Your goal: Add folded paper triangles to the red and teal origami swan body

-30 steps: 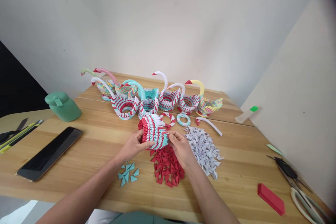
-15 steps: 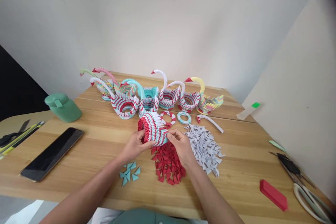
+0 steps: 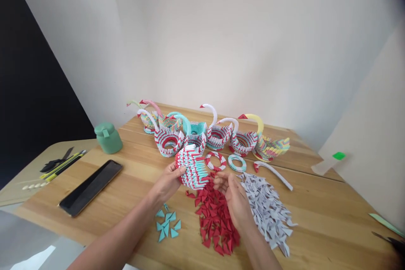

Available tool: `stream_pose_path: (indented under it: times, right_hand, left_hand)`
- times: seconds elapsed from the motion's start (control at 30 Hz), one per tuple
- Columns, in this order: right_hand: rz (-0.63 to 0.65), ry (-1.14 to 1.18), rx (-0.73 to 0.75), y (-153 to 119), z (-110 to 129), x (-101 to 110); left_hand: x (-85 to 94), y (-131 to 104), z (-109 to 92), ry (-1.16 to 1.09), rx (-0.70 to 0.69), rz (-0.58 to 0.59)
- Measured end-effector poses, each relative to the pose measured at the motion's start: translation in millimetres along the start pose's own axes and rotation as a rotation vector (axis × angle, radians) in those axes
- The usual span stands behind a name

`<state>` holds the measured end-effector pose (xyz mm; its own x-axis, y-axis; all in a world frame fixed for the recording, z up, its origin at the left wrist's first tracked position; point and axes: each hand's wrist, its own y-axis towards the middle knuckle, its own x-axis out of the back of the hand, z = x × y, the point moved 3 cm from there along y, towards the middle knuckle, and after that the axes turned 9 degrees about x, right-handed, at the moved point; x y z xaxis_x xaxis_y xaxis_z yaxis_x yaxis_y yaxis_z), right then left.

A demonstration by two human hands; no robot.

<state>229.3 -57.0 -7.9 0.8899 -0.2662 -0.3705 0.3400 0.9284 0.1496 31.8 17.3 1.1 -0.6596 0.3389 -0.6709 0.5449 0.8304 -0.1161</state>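
Note:
My left hand (image 3: 169,182) is closed around the near-left side of an unfinished basket-shaped body (image 3: 192,168) built from folded red, white and light-blue paper pieces. It is tilted, raised above the table, its pointed tips facing right. My right hand (image 3: 236,198) hovers just right of it, apart from it, fingers loosely bent and thumb separate; I see nothing in it. Beneath lies a pile of red paper triangles (image 3: 218,219). White paper triangles (image 3: 268,209) are heaped to the right of that hand. Several light-blue triangles (image 3: 167,224) lie below my left wrist.
Several finished paper swans (image 3: 169,139) stand in rows behind. In front of them lie a red-white ring (image 3: 216,153), a blue-white ring (image 3: 237,156) and a white swan neck (image 3: 275,174). A phone (image 3: 90,187) and green lidded container (image 3: 108,138) are at left.
My right hand has come away from the edge of the paper body. My left hand has turned the body, so more of its outer side shows. The view has shifted left.

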Motion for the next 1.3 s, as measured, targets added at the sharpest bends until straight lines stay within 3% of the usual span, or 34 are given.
stream_pose_path:
  times: [0.73, 0.97, 1.17, 1.3]
  right_hand:
    - [0.033, -0.051, -0.081, -5, -3, -9]
    - [0.07, 0.003, -0.039, -6, -3, -11]
    - [0.158, -0.022, 0.022, -9, 4, -16]
    - [0.108, -0.031, 0.009, -10, 5, -14]
  left_hand:
    - [-7.3, -3, -1, 0.008, 0.033, 0.055]
    - [-7.3, -4, 8, 0.134, 0.079, 0.032]
    - [-6.6, -5, 13, 0.367, 0.054, 0.01]
    - [-10.6, -7, 14, 0.457, 0.05, 0.018]
